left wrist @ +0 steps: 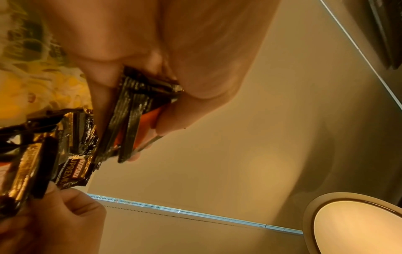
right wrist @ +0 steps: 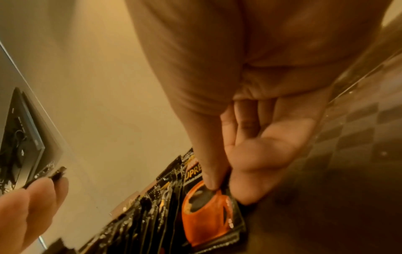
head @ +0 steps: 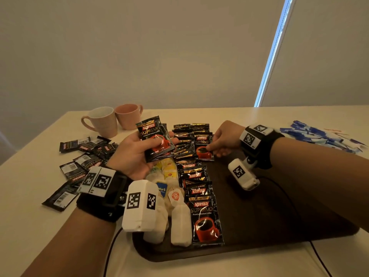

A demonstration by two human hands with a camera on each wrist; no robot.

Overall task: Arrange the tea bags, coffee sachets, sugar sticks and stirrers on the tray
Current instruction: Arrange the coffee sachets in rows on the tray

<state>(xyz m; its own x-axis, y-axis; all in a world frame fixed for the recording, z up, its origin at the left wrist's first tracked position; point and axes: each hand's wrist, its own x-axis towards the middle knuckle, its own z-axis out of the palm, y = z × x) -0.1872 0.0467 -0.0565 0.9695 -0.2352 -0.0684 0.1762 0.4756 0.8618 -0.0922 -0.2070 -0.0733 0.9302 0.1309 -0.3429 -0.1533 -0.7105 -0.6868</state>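
My left hand [head: 153, 145] hovers palm-up over the tray's far left and grips a small stack of black Kopiko coffee sachets [head: 154, 139], seen edge-on in the left wrist view [left wrist: 135, 113]. My right hand [head: 214, 149] pinches one coffee sachet [head: 202, 148] at the far end of the dark brown tray [head: 279, 216], thumb on its red cup print [right wrist: 206, 216]. A column of overlapping sachets [head: 199, 188] runs down the tray's middle. Tea bags [head: 169, 176] lie in a column to its left, partly hidden by my left wrist.
Loose coffee sachets [head: 83, 160] are scattered on the table left of the tray. Two pink mugs [head: 101, 121] stand at the back left. A heap of blue sugar sticks [head: 319, 136] lies at the far right. A black cable [head: 295, 206] crosses the tray.
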